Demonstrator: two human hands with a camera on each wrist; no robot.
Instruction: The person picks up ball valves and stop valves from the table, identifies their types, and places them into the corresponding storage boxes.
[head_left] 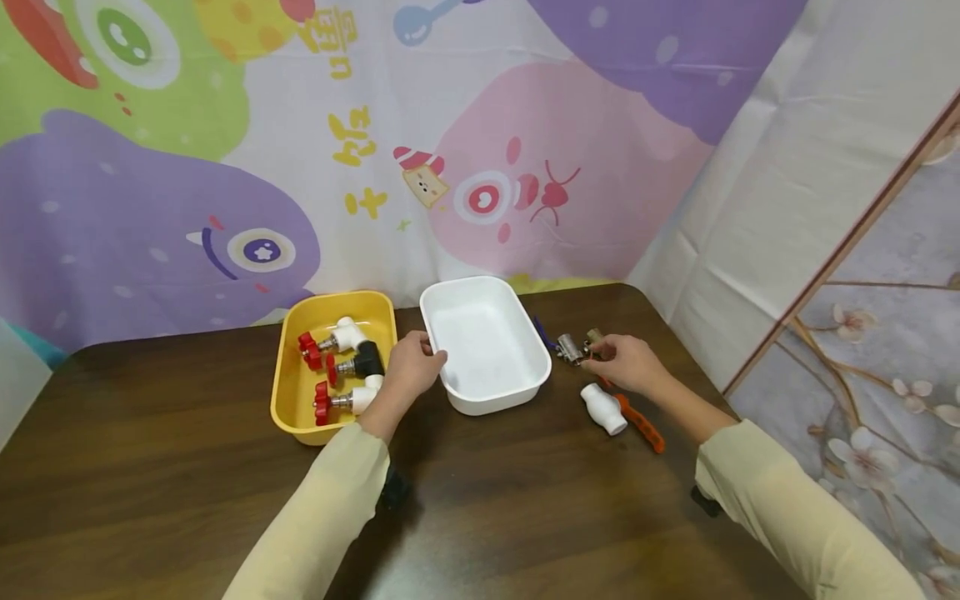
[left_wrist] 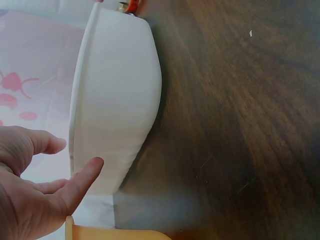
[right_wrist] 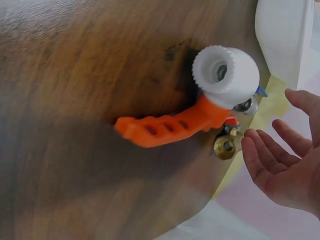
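A white plastic tray (head_left: 486, 342) sits on the table near the back wall. At its left rim is my left hand (head_left: 415, 364); in the left wrist view the fingers are spread, thumb by the rim and a forefinger along the outer wall. My right hand (head_left: 628, 364) hovers over the small metal valves on the right, fingers loosely bent and holding nothing. Closest to it is a brass valve (right_wrist: 224, 148). Beside that lies a silver metal valve (head_left: 569, 348) with a blue handle. Nearer to me rests a white plastic ball valve (head_left: 603, 409) with an orange handle (head_left: 642, 425).
Left of the white tray stands a yellow tray (head_left: 282, 392) holding several valves with red handwheels (head_left: 322, 403), white and black bodied. A cartoon-printed cloth (head_left: 360, 250) hangs behind the brown wooden table (head_left: 510, 500). A floral-patterned panel (head_left: 885, 400) borders the right side.
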